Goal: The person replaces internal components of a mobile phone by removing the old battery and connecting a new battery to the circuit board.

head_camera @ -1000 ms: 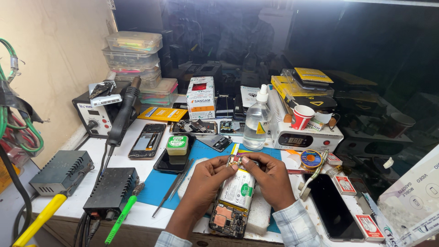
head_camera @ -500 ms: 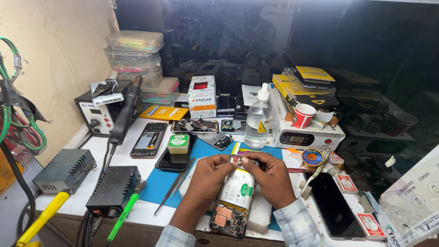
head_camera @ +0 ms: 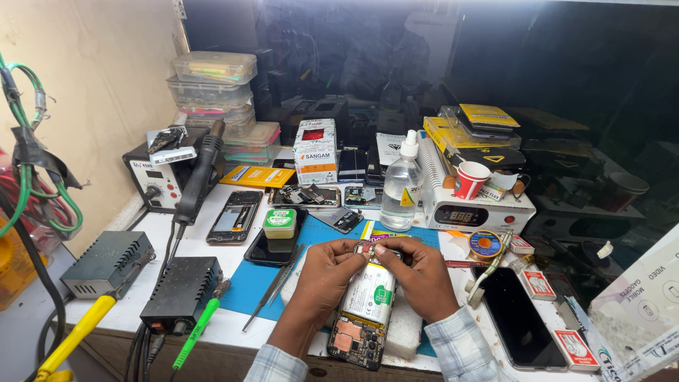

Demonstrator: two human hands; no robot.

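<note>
At the near edge of the surface [head_camera: 233,325], an opened phone [head_camera: 362,311] lies face down with its back cover removed, exposing a white-and-green battery and a circuit board at the near end. The left hand [head_camera: 322,279] rests on the left side of the phone, and its fingers [head_camera: 353,256] are pinched together on a small component [head_camera: 368,249] at the far end of the phone. The right hand [head_camera: 417,276] rests on the right side, and its fingers [head_camera: 385,251] are closed on the same component from the opposite side. The phone sits partly on a white block [head_camera: 404,332] and over a blue mat [head_camera: 251,279]. Just left of the left hand, metal tweezers [head_camera: 274,288] lie diagonally across the mat. A green-handled tool [head_camera: 198,332] and a yellow-handled tool [head_camera: 74,339] lie further left, beside a black box unit [head_camera: 182,293] and a grey box unit [head_camera: 106,262]. To the right of the hands, a dark phone [head_camera: 516,325] lies screen up. Beyond the mat stand a small green-capped jar [head_camera: 280,223], a clear bottle with a white nozzle [head_camera: 401,185], a white heating unit with a display [head_camera: 475,209] carrying a red cup [head_camera: 470,180], and a hot-air station [head_camera: 161,180]. Stacked clear plastic boxes [head_camera: 216,92] stand at the far left.
</note>
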